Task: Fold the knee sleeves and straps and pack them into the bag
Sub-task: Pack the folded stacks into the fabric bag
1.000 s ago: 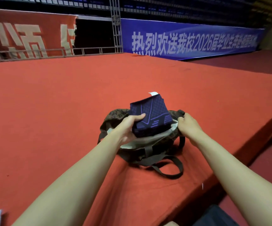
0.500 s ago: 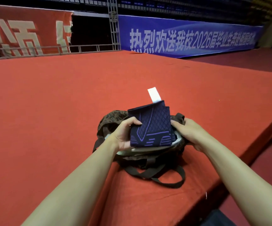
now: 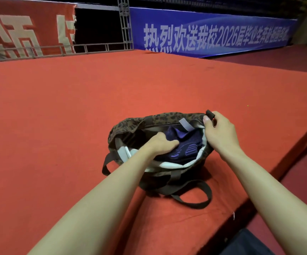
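two bare hands work at one bag (image 3: 160, 120), a brown leopard-print tote with a pale lining that sits on a red carpeted platform (image 3: 57, 111) close to its near edge. the mouth of the bag gapes upward. inside it lies the folded knee sleeve (image 3: 184, 146), dark navy with lighter purple stripes, sunk below the rim and resting against the lining. a small pale tag (image 3: 185, 125) sticks up just above the sleeve, near the far rim.

the left hand (image 3: 158, 143) reaches down into the opening, its fingers curled over the left part of the sleeve and pressing on it; whether the fingers actually close round the fabric cannot be told, since their tips are hidden in the folds. the right hand (image 3: 220, 133) is outside the bag at its right end, thumb and fingers pinching the rim there together with a dark strap end that pokes up above the thumb. the two hands are apart, one at each side of the opening.

a dark brown carrying handle (image 3: 195, 201) loops loosely on the carpet in front of the bag, and another strap loop hangs at its left side. at the back of the platform stand a red banner (image 3: 20, 30) and a blue banner (image 3: 213, 34) with white characters, with a grey metal truss (image 3: 124, 23) between them. lower, darker red floor runs along the right.
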Demonstrator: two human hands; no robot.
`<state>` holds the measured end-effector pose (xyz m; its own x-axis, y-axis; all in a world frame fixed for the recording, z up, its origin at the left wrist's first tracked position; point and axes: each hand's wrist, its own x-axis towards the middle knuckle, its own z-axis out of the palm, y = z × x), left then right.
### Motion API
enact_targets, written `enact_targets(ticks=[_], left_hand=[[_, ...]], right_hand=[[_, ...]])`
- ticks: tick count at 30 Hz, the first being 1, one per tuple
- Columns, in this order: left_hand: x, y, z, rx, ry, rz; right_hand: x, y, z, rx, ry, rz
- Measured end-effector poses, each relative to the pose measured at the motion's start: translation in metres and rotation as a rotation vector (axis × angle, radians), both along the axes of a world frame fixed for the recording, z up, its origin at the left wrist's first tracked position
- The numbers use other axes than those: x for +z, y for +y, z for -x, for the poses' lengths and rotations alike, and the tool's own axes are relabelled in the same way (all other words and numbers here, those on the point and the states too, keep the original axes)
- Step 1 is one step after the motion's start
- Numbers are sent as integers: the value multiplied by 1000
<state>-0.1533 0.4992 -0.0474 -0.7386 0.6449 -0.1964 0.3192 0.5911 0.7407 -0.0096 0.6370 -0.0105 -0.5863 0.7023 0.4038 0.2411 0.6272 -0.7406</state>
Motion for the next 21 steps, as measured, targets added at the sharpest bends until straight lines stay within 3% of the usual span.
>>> enact_targets(ticks=[5, 7, 11, 13, 15, 18, 21], left_hand=[[-2, 11, -27, 157, 437, 130], [1, 13, -33, 64, 614, 146], [15, 5, -47, -284, 610, 233], [18, -4, -51, -288, 861, 188], [20, -3, -52, -308, 1113, 20], [3, 5, -43, -501, 1035, -119], [-17, 13, -39, -582, 959, 174]], right_hand=[[8, 0, 2, 11, -169, -84], [12, 5, 4, 2, -207, -71], [13, 14, 1, -26, -244, -46], [12, 13, 0, -17, -259, -31], [13, 11, -1, -8, -263, -38], [13, 9, -3, 0, -246, -52], [11, 10, 2, 16, -239, -14]])
